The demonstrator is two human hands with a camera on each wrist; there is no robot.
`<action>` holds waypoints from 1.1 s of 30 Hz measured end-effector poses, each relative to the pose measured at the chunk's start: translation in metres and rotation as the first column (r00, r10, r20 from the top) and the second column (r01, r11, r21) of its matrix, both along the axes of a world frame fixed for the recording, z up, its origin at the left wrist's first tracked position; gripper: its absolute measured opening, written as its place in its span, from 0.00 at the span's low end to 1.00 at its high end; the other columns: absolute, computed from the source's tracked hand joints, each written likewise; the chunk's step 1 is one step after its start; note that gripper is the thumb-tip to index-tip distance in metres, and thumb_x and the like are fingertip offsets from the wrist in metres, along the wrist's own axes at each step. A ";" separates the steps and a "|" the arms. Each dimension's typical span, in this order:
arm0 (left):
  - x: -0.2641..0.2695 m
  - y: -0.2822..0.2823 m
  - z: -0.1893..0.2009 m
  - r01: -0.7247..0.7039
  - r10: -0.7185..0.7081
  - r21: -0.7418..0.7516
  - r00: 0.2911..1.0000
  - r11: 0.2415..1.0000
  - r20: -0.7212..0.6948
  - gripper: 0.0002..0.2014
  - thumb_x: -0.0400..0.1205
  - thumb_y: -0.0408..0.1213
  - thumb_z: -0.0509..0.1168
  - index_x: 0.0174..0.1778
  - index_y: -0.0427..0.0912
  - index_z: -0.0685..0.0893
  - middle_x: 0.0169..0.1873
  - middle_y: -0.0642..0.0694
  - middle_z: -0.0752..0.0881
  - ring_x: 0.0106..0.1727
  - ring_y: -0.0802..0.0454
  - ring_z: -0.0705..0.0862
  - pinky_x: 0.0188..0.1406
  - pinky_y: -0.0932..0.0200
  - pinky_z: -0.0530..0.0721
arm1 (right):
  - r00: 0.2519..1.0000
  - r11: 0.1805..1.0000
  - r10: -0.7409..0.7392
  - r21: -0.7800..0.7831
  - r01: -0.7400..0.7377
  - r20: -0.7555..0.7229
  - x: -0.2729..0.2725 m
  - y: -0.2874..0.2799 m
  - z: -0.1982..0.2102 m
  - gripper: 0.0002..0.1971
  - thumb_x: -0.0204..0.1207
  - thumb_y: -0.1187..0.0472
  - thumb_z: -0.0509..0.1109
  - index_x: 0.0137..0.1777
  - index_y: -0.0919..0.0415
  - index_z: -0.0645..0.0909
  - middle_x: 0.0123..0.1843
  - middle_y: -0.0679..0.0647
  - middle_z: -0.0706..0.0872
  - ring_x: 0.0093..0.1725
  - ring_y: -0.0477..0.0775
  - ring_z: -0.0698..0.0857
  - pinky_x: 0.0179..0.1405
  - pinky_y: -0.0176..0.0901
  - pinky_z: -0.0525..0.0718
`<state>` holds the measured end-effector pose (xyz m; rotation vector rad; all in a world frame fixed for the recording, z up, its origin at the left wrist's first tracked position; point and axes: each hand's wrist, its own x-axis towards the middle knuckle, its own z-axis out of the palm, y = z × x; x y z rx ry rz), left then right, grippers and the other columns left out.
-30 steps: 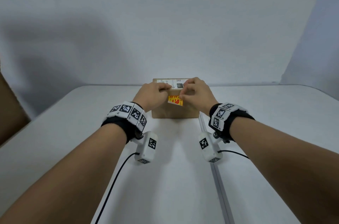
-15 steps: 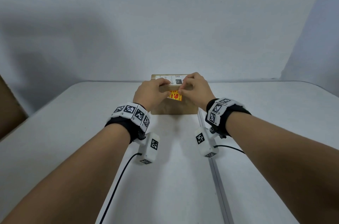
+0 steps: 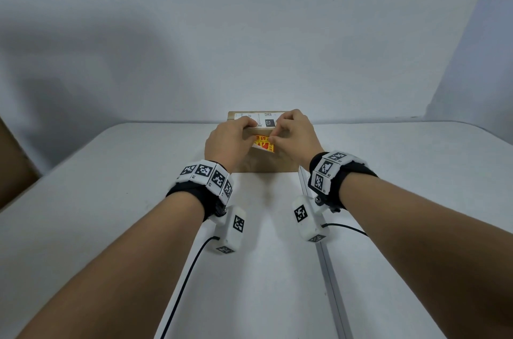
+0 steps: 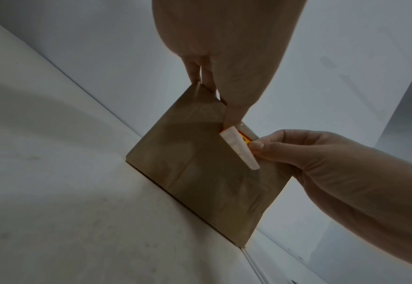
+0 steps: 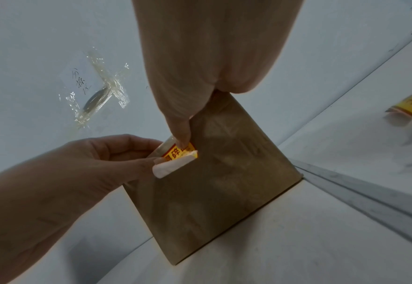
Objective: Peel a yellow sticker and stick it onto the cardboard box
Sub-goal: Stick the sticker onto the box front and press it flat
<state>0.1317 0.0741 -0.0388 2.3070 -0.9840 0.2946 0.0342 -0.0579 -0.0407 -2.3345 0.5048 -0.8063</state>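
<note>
A brown cardboard box (image 3: pixel 261 161) stands at the table's far middle, with a white shipping label (image 3: pixel 265 120) on its top. A yellow sticker (image 3: pixel 262 143) with red print lies against the top of the box's front face. Its lower part curls away and shows a white back (image 4: pixel 240 149) (image 5: pixel 173 166). My left hand (image 3: pixel 231 140) has fingers curled over the box's top edge and pinches the sticker's left end (image 5: pixel 155 160). My right hand (image 3: pixel 295 133) pinches the right end, with its thumb (image 4: pixel 256 146) on the sticker.
A metal rail (image 3: pixel 330 269) runs along the white table toward me, right of the box. More yellow stickers (image 5: pixel 411 103) lie to the right. A taped note (image 5: pixel 98 90) is on the grey surface behind. Brown cardboard (image 3: pixel 11 166) stands at the left edge.
Both hands kept hold of the sticker and shifted it slightly up the box's front face toward the top edge. The box has not moved.
</note>
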 end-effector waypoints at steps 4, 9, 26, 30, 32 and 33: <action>-0.001 -0.001 -0.002 -0.014 0.015 -0.022 1.000 1.000 0.018 0.13 0.78 0.46 0.66 0.58 0.61 0.83 0.52 0.54 0.89 0.55 0.48 0.85 0.47 0.56 0.80 | 1.000 1.000 -0.008 0.004 0.008 0.018 0.001 -0.001 -0.001 0.04 0.66 0.64 0.75 0.40 0.62 0.90 0.54 0.49 0.76 0.64 0.53 0.75 0.69 0.49 0.74; -0.001 -0.002 -0.004 -0.020 0.022 -0.047 0.999 0.999 0.036 0.13 0.78 0.47 0.66 0.58 0.61 0.83 0.53 0.55 0.89 0.55 0.49 0.85 0.46 0.57 0.78 | 0.999 0.999 -0.009 0.042 0.007 0.034 -0.002 0.000 -0.002 0.05 0.69 0.62 0.74 0.41 0.61 0.90 0.59 0.53 0.79 0.63 0.51 0.76 0.66 0.40 0.74; -0.001 -0.003 -0.005 -0.023 0.024 -0.058 1.000 0.998 0.019 0.12 0.77 0.46 0.67 0.57 0.60 0.83 0.51 0.55 0.89 0.55 0.50 0.85 0.50 0.56 0.81 | 1.000 1.000 -0.020 -0.004 0.020 0.016 -0.004 -0.001 0.000 0.06 0.69 0.63 0.73 0.43 0.62 0.90 0.60 0.54 0.79 0.61 0.50 0.79 0.63 0.38 0.75; -0.001 -0.001 -0.004 -0.010 0.011 -0.048 1.000 0.999 0.024 0.13 0.77 0.46 0.67 0.57 0.60 0.83 0.52 0.55 0.89 0.55 0.49 0.85 0.49 0.56 0.81 | 1.000 0.998 -0.020 -0.062 0.019 -0.008 -0.002 0.000 0.000 0.05 0.70 0.62 0.72 0.42 0.60 0.88 0.59 0.54 0.80 0.62 0.53 0.78 0.67 0.47 0.76; -0.002 -0.001 -0.004 -0.004 0.006 -0.045 1.000 0.999 0.030 0.13 0.77 0.46 0.67 0.57 0.60 0.83 0.53 0.55 0.89 0.55 0.49 0.85 0.48 0.57 0.80 | 1.000 0.996 -0.022 -0.090 0.021 -0.011 -0.002 0.000 0.000 0.05 0.70 0.62 0.72 0.43 0.60 0.88 0.58 0.54 0.80 0.61 0.54 0.78 0.67 0.50 0.76; -0.002 -0.001 -0.004 -0.004 0.006 -0.045 0.999 0.999 0.036 0.12 0.77 0.46 0.67 0.57 0.60 0.83 0.53 0.54 0.89 0.55 0.49 0.85 0.47 0.57 0.79 | 1.000 0.995 -0.024 -0.094 0.023 -0.009 -0.002 -0.001 0.000 0.05 0.70 0.61 0.72 0.43 0.60 0.88 0.58 0.54 0.80 0.61 0.54 0.79 0.66 0.51 0.76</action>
